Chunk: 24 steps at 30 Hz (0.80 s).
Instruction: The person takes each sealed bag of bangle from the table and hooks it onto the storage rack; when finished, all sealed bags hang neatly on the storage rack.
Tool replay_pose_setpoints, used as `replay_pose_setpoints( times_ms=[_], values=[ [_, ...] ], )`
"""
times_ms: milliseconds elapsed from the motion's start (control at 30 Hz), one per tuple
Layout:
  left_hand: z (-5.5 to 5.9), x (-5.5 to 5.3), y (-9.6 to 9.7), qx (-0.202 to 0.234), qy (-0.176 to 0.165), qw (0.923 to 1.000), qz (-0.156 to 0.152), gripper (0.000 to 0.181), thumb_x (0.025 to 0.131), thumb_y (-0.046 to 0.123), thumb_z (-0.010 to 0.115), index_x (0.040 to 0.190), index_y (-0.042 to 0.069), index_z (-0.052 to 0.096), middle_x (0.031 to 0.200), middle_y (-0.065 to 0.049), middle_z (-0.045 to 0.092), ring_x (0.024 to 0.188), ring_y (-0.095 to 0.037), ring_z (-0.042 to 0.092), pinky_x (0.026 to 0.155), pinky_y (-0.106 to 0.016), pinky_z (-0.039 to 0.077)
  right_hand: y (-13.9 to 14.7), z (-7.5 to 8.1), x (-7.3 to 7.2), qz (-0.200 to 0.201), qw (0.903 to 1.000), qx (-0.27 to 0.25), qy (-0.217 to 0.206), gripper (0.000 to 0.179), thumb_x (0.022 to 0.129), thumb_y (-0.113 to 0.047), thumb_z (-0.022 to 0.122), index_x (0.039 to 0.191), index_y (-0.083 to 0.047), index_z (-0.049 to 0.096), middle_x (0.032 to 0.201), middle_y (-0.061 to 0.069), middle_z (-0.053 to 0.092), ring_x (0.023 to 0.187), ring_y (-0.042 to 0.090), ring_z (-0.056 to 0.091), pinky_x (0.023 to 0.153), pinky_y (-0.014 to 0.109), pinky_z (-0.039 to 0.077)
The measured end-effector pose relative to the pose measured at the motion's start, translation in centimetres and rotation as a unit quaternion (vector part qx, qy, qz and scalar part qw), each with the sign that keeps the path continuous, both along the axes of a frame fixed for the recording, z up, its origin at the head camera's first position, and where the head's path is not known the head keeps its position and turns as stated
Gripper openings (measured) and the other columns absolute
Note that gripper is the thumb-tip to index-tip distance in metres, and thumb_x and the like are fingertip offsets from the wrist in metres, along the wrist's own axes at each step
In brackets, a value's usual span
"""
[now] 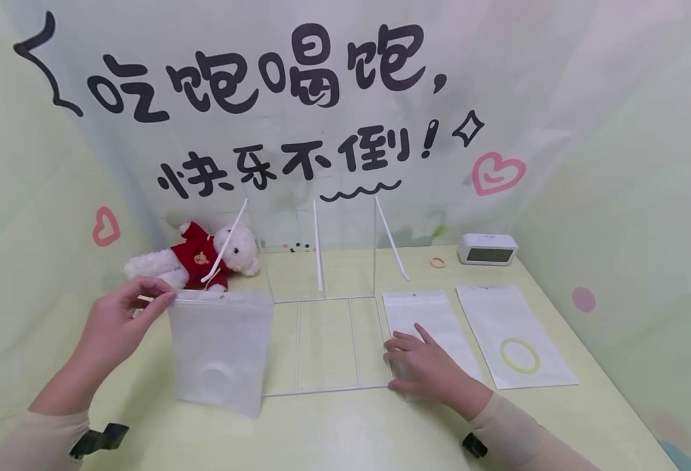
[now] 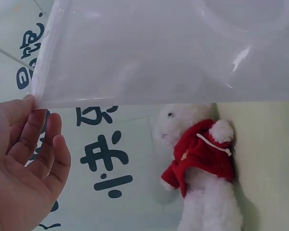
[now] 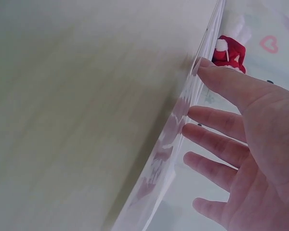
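Note:
My left hand [image 1: 123, 320] pinches the top left corner of a frosted zip bag [image 1: 218, 340] between thumb and fingertips. The bag is upright, with a pale ring shape [image 1: 216, 376] showing low in it. Its top edge is close to the tip of the rack's left hook [image 1: 226, 242]; whether the hook passes through the bag's hole I cannot tell. Over a second bag [image 1: 422, 311], flat at the right end of the white wire rack [image 1: 326, 392], my right hand [image 1: 430, 366] lies with spread fingers, its fingertips touching at the bag's left edge in the right wrist view.
Farther right a third bag [image 1: 493, 320] lies flat, a yellow ring [image 1: 520, 355] showing on it. Behind are a small orange ring [image 1: 437, 262] and a white digital clock [image 1: 487, 250]. A white plush bear [image 1: 195, 255] in red lies behind the left hook. Printed cloth walls surround the table.

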<state>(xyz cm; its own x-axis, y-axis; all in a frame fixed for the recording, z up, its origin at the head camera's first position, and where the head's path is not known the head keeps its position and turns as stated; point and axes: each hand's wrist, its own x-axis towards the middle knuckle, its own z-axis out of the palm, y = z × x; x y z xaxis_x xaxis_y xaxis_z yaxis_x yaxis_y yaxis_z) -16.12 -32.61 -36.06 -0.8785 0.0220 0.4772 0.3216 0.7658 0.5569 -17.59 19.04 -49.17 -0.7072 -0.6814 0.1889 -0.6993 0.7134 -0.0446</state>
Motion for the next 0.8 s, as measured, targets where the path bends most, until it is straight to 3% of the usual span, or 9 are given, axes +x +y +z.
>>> replay_pose_setpoints(
  times_ms=[200,333,567,800],
  values=[
    [1.6,1.5,0.9,0.03,0.019,0.9992,-0.021,0.013,0.095,0.008,0.074,0.107,0.012,0.07,0.094,0.025,0.063,0.082,0.008,0.059,0.066,-0.007,0.048,-0.1,0.0,0.2,0.0,1.0,0.005,0.008,0.047,0.081,-0.046,0.083,0.116,-0.015,0.076,0.13,0.003,0.071,0.133,0.032,0.06,0.116,0.067,0.037],
    [2.7,2.0,1.4,0.044,0.055,0.9961,-0.053,0.019,0.089,-0.006,0.074,0.103,0.007,0.071,0.093,0.021,0.066,0.083,0.006,0.06,0.072,-0.003,0.048,-0.1,0.1,0.3,0.002,0.9998,0.009,0.015,0.048,0.082,-0.047,0.082,0.116,-0.015,0.076,0.131,0.003,0.071,0.132,0.031,0.061,0.115,0.067,0.038],
    [4.7,2.4,1.8,0.05,0.129,0.9845,-0.107,0.027,0.082,-0.022,0.071,0.1,-0.001,0.071,0.095,0.016,0.068,0.087,0.004,0.063,0.079,-0.002,0.05,-0.1,0.5,0.4,0.005,0.9999,-0.001,0.015,0.046,0.081,-0.042,0.084,0.115,-0.013,0.076,0.129,0.004,0.072,0.131,0.032,0.061,0.115,0.068,0.038],
    [5.9,2.5,1.9,0.075,0.176,0.9708,-0.145,0.019,0.08,-0.023,0.071,0.095,-0.012,0.069,0.092,0.012,0.071,0.083,0.0,0.063,0.079,-0.007,0.051,-0.1,0.4,0.2,0.004,0.9999,0.009,0.013,0.046,0.082,-0.044,0.083,0.116,-0.015,0.076,0.13,0.003,0.072,0.132,0.031,0.061,0.115,0.067,0.038]
  ],
)
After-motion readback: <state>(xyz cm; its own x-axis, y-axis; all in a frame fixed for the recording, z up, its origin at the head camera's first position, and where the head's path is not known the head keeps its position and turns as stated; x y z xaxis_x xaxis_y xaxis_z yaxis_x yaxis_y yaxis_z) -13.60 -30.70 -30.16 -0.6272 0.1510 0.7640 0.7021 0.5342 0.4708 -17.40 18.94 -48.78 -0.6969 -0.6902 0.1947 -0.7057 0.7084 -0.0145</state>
